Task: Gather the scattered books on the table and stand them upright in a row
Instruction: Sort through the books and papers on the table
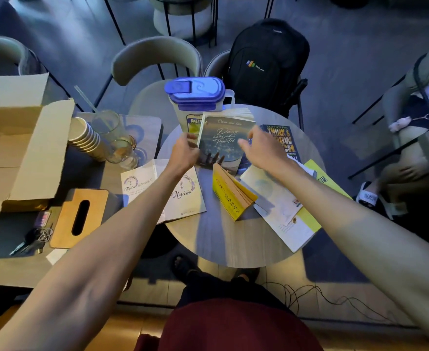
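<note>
Left hand (pixel 183 151) at the left edge of a dark-covered book (pixel 221 143), fingers curled round that edge, gripping it. Right hand (pixel 262 148) at the book's right edge, fingers bent, thumb pointing toward the cover; cannot tell whether it grips or only touches. Book stands upright at the far side of the round table (pixel 221 244), front cover facing the person, just in front of a clear pitcher (pixel 195 102) with a blue lid.

Other books lie scattered on the same table. White book (pixel 184 198) on the near left, spread open with covers up, partly under the left forearm, its left part past the table's rim. Yellow book (pixel 230 198) at centre, tipped on its long edge. Black-and-yellow book (pixel 282 139) lies flat beyond the right hand. Under the right forearm, a white booklet (pixel 271 196) lies on a lime-green book (pixel 322 179), and another white one below them pokes over the rim.

Side table to the left: open cardboard box (pixel 18 148), stack of paper cups (pixel 85 138), glasses (pixel 107 124), wooden tissue box (pixel 80 219), keys (pixel 34 240). Beyond the round table, a black backpack (pixel 266 64) sits on a chair, with a curved-back chair (pixel 155 57) beside it.
</note>
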